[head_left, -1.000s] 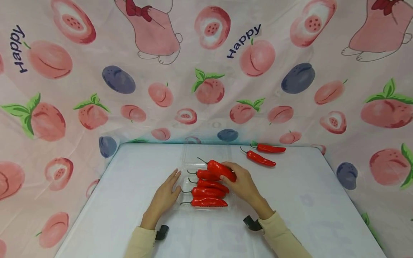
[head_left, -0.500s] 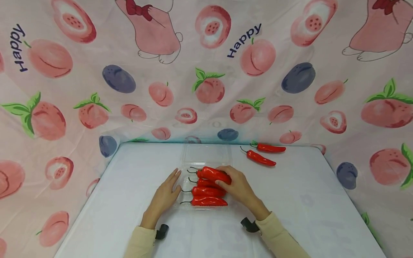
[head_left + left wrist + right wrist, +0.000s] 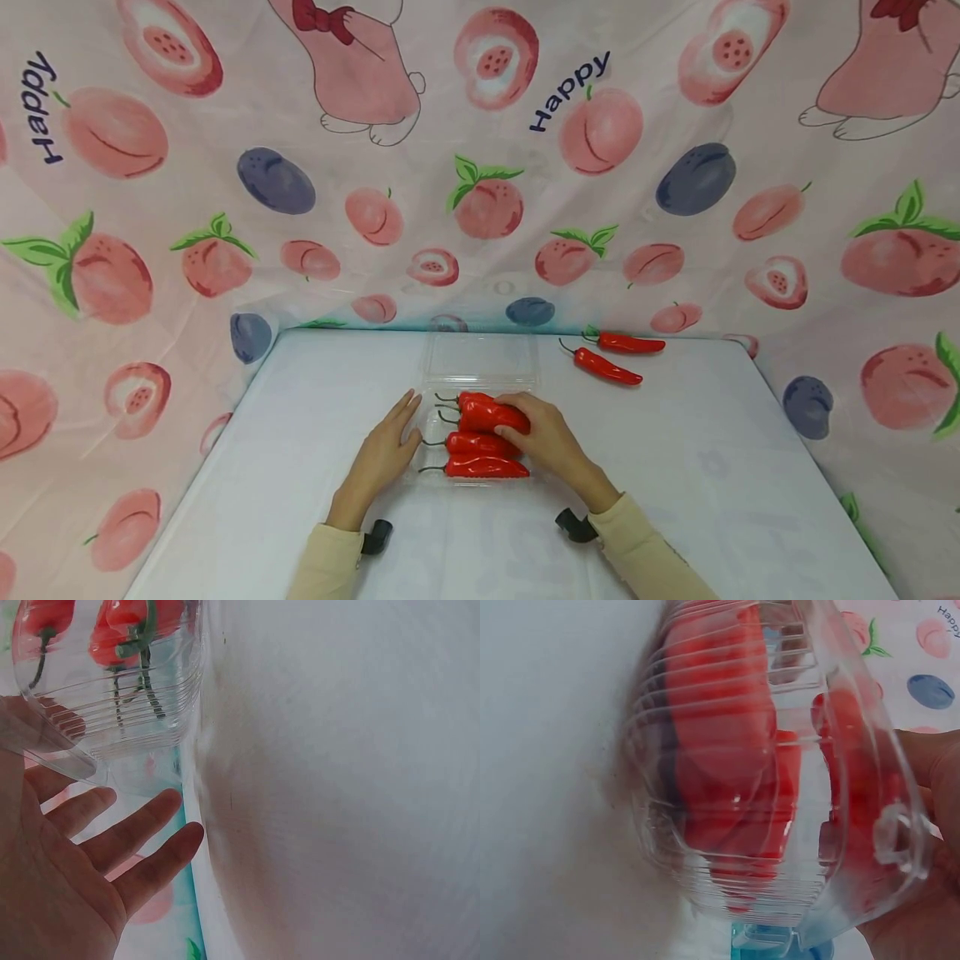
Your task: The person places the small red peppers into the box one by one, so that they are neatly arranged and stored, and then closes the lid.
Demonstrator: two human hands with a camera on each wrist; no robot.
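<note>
A clear plastic box (image 3: pixel 431 482) stands mid-table in the head view, its lid (image 3: pixel 482 357) folded back. Several red chili peppers (image 3: pixel 487 467) lie side by side in it, stems leftward. My right hand (image 3: pixel 553 442) grips another red chili pepper (image 3: pixel 489 413) by its right end, over the back peppers. Seen from the right wrist, this chili pepper (image 3: pixel 859 780) is at rim height, above those inside. My left hand (image 3: pixel 384 454) rests at the box's left side with straight fingers. In the left wrist view, the left hand's thumb (image 3: pixel 64 754) lies along the rim.
Two more red chili peppers, a nearer one (image 3: pixel 606 366) and a farther one (image 3: pixel 630 342), lie at the back right of the white table (image 3: pixel 697 467). A fruit-printed cloth (image 3: pixel 420 167) hangs behind and along both sides.
My right hand has brought its chili pepper leftward and down from above the box onto the back peppers, turning it more level. The left hand has stayed in place.
</note>
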